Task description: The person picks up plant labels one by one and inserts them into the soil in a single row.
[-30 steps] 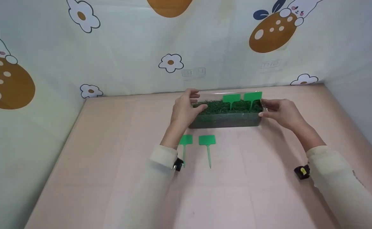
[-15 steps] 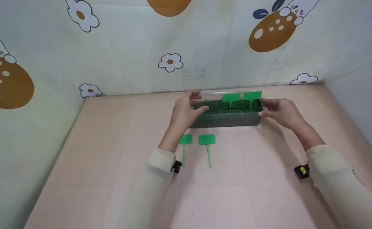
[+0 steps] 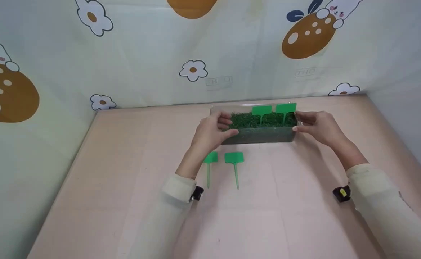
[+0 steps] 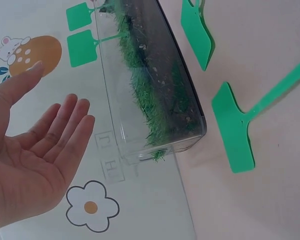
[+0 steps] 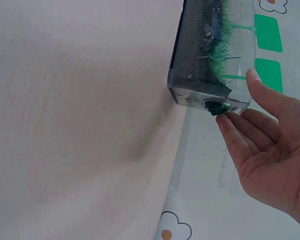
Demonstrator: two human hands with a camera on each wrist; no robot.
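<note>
A clear plastic box (image 3: 257,136) filled with dark soil and green artificial grass (image 3: 244,120) stands at the back of the table. Two green plant labels (image 3: 261,110) (image 3: 286,108) are stuck upright in its right half. My right hand (image 3: 320,126) holds the box's right end, thumb at the front corner and fingertips against the end wall. My left hand (image 4: 40,160) is beside the left part of the box, fingers loosely bent and holding nothing; the left wrist view shows a gap. Two more green plant labels (image 3: 234,158) (image 3: 210,158) lie in front, one partly behind my left wrist.
Behind the box rises a wall sheet (image 3: 142,72) printed with flowers and rabbits. The pale pink tabletop (image 3: 253,223) reaches toward me. Black wrist cameras (image 3: 197,193) (image 3: 341,194) sit at both sleeves.
My left hand has drawn slightly toward me and down, uncovering the box's back left corner. My right hand, the box and the labels stay where they were.
</note>
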